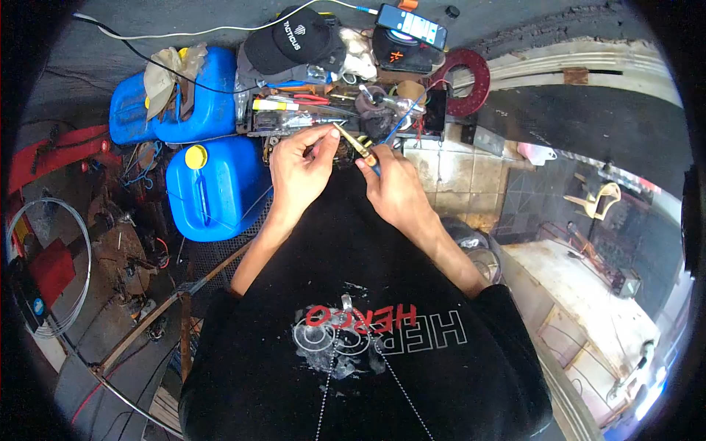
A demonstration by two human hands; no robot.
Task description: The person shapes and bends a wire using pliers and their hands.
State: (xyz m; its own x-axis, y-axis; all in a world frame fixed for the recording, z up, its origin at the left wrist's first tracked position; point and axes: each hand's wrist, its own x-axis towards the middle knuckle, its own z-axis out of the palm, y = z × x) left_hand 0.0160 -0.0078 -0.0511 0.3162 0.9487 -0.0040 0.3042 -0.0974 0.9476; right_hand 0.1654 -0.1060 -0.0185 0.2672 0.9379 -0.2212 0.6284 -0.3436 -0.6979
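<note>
Both hands are raised close together at the near edge of a cluttered tool tray (pixel 257 123). My right hand (pixel 399 184) is closed around the dark blue handle of a slim tool (pixel 354 141) with a long tan-gold front part, which points up and left. The tool's tip meets the fingertips of my left hand (pixel 303 163). Its thumb and fingers are pinched together, and whatever lies between them is too small to make out. Behind the hands, red-handled pliers (pixel 311 98) and other hand tools lie in the tray.
Blue jerrycans (pixel 213 213) stand at the left. A black cap (pixel 283 45), a phone (pixel 412 27) and a dark red ring (pixel 471 82) are at the back. Coiled wire (pixel 88 257) hangs at far left. A pale bench (pixel 566 287) is at the right.
</note>
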